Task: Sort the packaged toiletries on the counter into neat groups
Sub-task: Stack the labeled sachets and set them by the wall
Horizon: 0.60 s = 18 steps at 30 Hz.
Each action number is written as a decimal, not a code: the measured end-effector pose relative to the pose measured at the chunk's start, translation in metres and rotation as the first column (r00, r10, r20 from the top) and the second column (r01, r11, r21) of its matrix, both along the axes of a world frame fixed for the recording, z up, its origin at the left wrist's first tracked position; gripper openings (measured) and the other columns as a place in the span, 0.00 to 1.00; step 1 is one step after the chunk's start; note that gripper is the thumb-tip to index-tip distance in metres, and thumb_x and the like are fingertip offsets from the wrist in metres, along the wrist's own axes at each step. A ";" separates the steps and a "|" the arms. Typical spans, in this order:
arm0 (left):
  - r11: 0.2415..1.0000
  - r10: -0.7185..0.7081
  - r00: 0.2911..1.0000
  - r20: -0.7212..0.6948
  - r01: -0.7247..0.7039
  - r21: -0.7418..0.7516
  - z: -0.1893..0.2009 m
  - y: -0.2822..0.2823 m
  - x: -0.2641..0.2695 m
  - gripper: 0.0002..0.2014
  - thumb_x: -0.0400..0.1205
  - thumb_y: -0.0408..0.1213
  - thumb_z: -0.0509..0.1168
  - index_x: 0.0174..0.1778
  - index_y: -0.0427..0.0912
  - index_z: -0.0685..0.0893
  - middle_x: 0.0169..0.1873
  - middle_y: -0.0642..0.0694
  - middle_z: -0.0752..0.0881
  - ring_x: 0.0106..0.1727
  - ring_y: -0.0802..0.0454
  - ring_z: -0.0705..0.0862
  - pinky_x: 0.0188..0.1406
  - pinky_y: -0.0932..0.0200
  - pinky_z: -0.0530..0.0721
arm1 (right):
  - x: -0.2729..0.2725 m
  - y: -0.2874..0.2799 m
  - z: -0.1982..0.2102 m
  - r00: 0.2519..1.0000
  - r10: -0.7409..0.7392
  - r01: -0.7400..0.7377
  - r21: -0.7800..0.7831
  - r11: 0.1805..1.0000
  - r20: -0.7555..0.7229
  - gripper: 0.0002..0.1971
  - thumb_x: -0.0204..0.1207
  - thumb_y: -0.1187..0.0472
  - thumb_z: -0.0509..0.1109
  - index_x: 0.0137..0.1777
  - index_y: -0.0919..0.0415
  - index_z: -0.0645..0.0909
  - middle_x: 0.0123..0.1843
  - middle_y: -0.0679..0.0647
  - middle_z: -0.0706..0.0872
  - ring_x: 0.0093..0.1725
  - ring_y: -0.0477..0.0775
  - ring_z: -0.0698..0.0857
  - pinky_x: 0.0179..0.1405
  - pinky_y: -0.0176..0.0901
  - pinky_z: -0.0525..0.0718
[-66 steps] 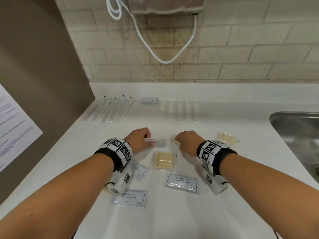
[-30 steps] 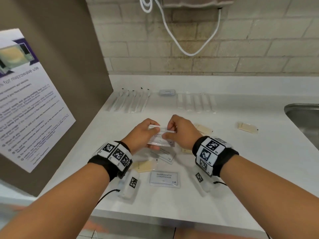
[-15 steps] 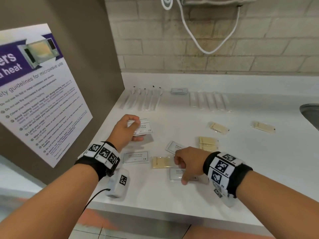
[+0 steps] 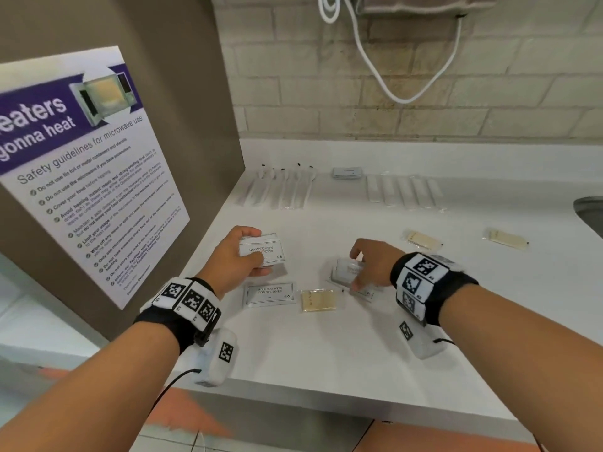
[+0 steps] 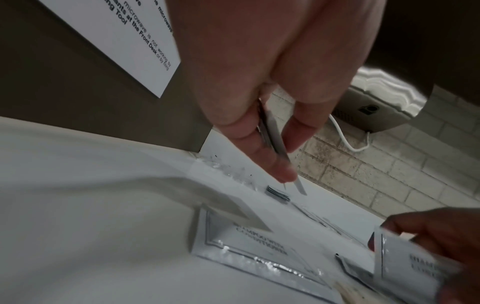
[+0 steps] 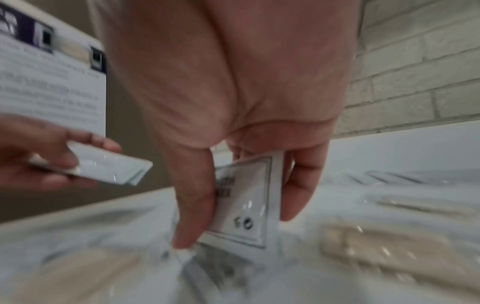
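My left hand (image 4: 243, 254) holds a small stack of white shampoo sachets (image 4: 262, 249) above the white counter (image 4: 326, 347), thumb on top; the left wrist view shows the stack (image 5: 272, 139) edge-on between thumb and fingers. My right hand (image 4: 362, 265) pinches another shampoo sachet (image 4: 347, 267) just off the counter, seen upright between thumb and fingers as the sachet (image 6: 246, 197) in the right wrist view. Under it lies one more sachet (image 4: 362, 290). A further shampoo sachet (image 4: 269, 294) and a yellow packet (image 4: 318, 300) lie flat between my hands.
At the back lie a row of clear-wrapped sticks with black tips (image 4: 280, 187), a small grey stack (image 4: 347, 172) and a row of clear wrapped strips (image 4: 403, 190). Two yellow packets (image 4: 422, 239) (image 4: 507, 238) lie right. A sink edge (image 4: 590, 213) is far right, a poster panel (image 4: 88, 177) left.
My right hand has lifted a shampoo sachet off the counter. My left hand still holds its stack, shifted slightly. The camera has turned further left.
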<state>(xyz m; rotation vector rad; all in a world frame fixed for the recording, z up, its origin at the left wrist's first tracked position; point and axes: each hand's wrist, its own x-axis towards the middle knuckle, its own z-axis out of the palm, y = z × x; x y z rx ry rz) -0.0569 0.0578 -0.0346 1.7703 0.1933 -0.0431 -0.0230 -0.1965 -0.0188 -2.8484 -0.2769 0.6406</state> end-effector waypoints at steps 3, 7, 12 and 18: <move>0.999 -0.034 0.999 0.015 0.034 0.031 -0.002 0.003 -0.005 0.21 0.79 0.17 0.61 0.66 0.39 0.75 0.54 0.47 0.80 0.49 0.54 0.86 0.37 0.65 0.90 | -0.002 0.000 -0.014 0.999 -0.036 0.035 -0.142 0.989 -0.003 0.34 0.68 0.53 0.79 0.71 0.64 0.73 0.69 0.57 0.80 0.66 0.57 0.81 0.65 0.48 0.82; 0.998 -0.032 0.999 0.025 0.031 0.045 -0.005 0.009 -0.008 0.22 0.79 0.16 0.61 0.65 0.40 0.75 0.56 0.45 0.80 0.50 0.55 0.86 0.41 0.61 0.91 | 0.001 0.001 -0.018 0.999 -0.045 0.047 -0.169 0.984 0.016 0.30 0.64 0.50 0.81 0.65 0.61 0.80 0.62 0.54 0.85 0.61 0.55 0.85 0.61 0.46 0.84; 0.999 -0.035 0.999 0.017 0.035 0.037 -0.004 0.019 -0.011 0.20 0.81 0.18 0.59 0.65 0.43 0.74 0.59 0.42 0.81 0.48 0.43 0.90 0.42 0.54 0.92 | 0.004 0.011 -0.013 0.999 -0.010 0.000 -0.230 0.973 -0.045 0.27 0.66 0.52 0.80 0.62 0.63 0.81 0.60 0.56 0.87 0.53 0.55 0.85 0.55 0.44 0.83; 0.999 -0.009 0.998 0.064 0.005 0.049 -0.001 0.031 -0.014 0.20 0.82 0.18 0.57 0.63 0.45 0.74 0.56 0.44 0.82 0.47 0.39 0.90 0.34 0.59 0.91 | 0.005 0.048 0.014 0.991 0.128 -0.129 0.007 0.992 0.047 0.28 0.67 0.57 0.80 0.66 0.61 0.78 0.65 0.56 0.81 0.59 0.55 0.80 0.56 0.43 0.78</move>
